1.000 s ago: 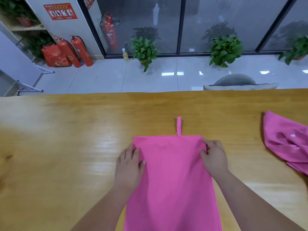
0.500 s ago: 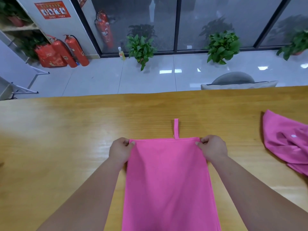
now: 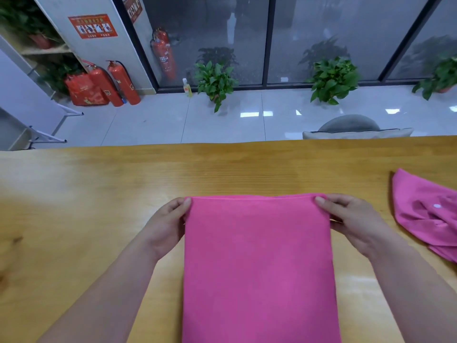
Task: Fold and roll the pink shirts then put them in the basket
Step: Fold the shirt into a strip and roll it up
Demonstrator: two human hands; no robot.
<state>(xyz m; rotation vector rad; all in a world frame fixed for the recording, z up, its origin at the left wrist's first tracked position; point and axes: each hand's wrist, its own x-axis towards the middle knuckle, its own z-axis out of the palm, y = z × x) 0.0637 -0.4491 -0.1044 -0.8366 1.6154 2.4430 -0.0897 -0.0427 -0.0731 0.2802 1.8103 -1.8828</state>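
Head view: between the hands a folded pink shirt (image 3: 257, 256) lies flat on the wooden table (image 3: 99, 189), running from the frame's near edge up to a folded far edge. The left hand (image 3: 168, 219) pinches that edge's left corner, thumb on top and fingers curled beneath. The right hand (image 3: 351, 216) pinches the right corner the same way. Well right of the right hand a crumpled second shirt (image 3: 430, 219) lies on the table, bearing a white mark too small to read. Beyond the hands, past the table's far edge, stand a grey chair (image 3: 351, 126), potted plants (image 3: 215, 80), red extinguishers (image 3: 123, 82) and a red poster (image 3: 93, 25) whose writing is too blurred to read.
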